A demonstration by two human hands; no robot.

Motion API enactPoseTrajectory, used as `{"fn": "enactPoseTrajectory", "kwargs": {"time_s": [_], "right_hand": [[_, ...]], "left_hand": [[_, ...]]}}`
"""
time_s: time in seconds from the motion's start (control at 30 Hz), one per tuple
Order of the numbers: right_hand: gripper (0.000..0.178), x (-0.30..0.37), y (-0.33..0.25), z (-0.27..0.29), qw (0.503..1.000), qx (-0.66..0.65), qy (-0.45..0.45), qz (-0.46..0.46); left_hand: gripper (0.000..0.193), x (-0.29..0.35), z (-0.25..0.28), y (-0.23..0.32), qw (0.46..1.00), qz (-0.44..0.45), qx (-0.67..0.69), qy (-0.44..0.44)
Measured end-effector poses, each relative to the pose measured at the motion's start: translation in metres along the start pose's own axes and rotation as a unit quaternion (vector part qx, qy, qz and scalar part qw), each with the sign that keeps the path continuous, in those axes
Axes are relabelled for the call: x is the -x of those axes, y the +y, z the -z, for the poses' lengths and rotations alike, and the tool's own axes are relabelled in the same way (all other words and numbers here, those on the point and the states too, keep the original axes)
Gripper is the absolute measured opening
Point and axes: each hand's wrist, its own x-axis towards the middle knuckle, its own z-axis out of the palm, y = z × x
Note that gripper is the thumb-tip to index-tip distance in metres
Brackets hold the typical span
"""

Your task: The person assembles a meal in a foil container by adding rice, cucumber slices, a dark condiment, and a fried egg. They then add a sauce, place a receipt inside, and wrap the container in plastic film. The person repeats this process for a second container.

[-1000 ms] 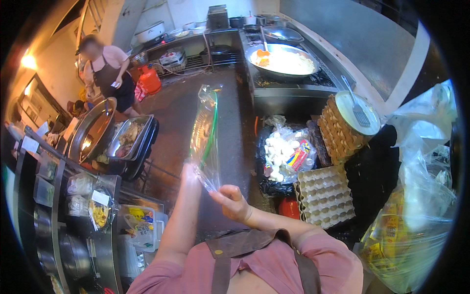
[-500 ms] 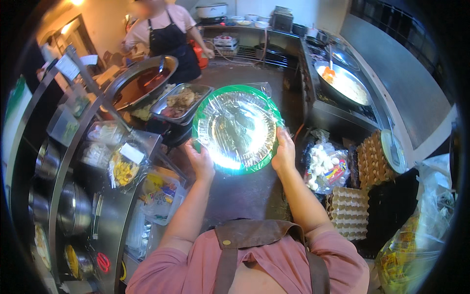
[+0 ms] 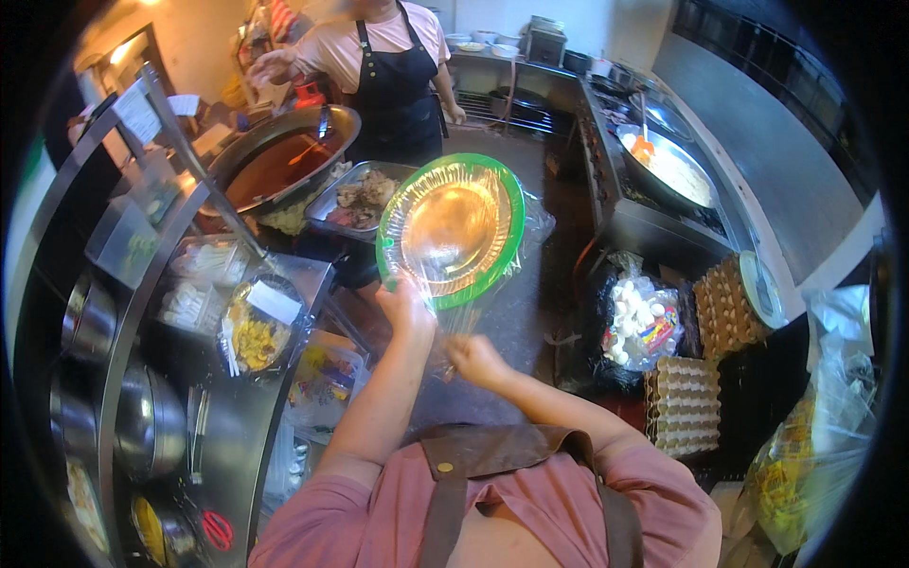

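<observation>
My left hand (image 3: 409,309) grips the lower left edge of a round green-rimmed plate (image 3: 453,229), held up and tilted in front of me. Inside the rim is a shiny, fluted, gold-looking disc. Clear plastic wrap (image 3: 516,268) covers the plate and hangs loose at its right side and below. Under the plate, my right hand (image 3: 476,361) is closed on a gathered end of the wrap. Its fingertips are partly hidden.
A person (image 3: 402,80) in a black apron stands beyond a large bowl of brown sauce (image 3: 275,175) and a metal tray of meat (image 3: 365,199). Shelving stands left. At right are a pan (image 3: 677,170) on the stove, egg trays (image 3: 684,402) and a bag of eggs (image 3: 639,317).
My right hand has left the plate's right edge and moved below it onto the wrap. The plate has tilted, and the person in the apron has moved right with a hand raised.
</observation>
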Motion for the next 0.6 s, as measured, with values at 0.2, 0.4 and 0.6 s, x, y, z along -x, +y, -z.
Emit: {"fn": "enactPoseTrajectory", "kwargs": {"time_s": [0.2,0.4,0.6], "right_hand": [[0.025,0.015,0.050,0.029,0.937,0.265,-0.043,0.223],[0.054,0.059,0.047,0.239,0.840,-0.441,0.288,0.131],[0.024,0.057,0.024,0.381,0.865,-0.152,0.477,0.029]], "left_hand": [[0.023,0.010,-0.050,-0.049,0.998,0.032,0.042,-0.044],[0.021,-0.037,-0.119,-0.071,0.962,-0.019,0.001,-0.272],[0.017,-0.061,-0.231,-0.164,0.932,0.055,-0.117,-0.339]]}}
